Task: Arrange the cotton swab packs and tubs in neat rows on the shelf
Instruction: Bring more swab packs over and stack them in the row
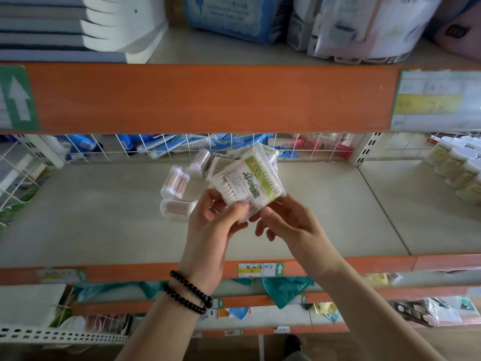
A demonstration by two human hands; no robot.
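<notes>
A flat cotton swab pack (pixel 247 181) with a green-and-white label is held above the beige shelf (pixel 104 222), tilted. My left hand (pixel 218 222) grips its lower left corner, thumb on top. My right hand (pixel 283 222) pinches its lower right edge with thumb and forefinger. More packs (pixel 221 162) show behind it, partly hidden. Three clear tubs of swabs lie on their sides to the left: one (pixel 175 182), one below it (pixel 177 209), one further back (pixel 200 162).
A white wire grid (pixel 156 149) backs the shelf, with blue and pink tubes behind it. Several upright white-lidded tubs (pixel 458 168) stand in rows on the right section. An orange shelf front (pixel 208 97) hangs overhead; another orange edge (pixel 130 272) runs along the front.
</notes>
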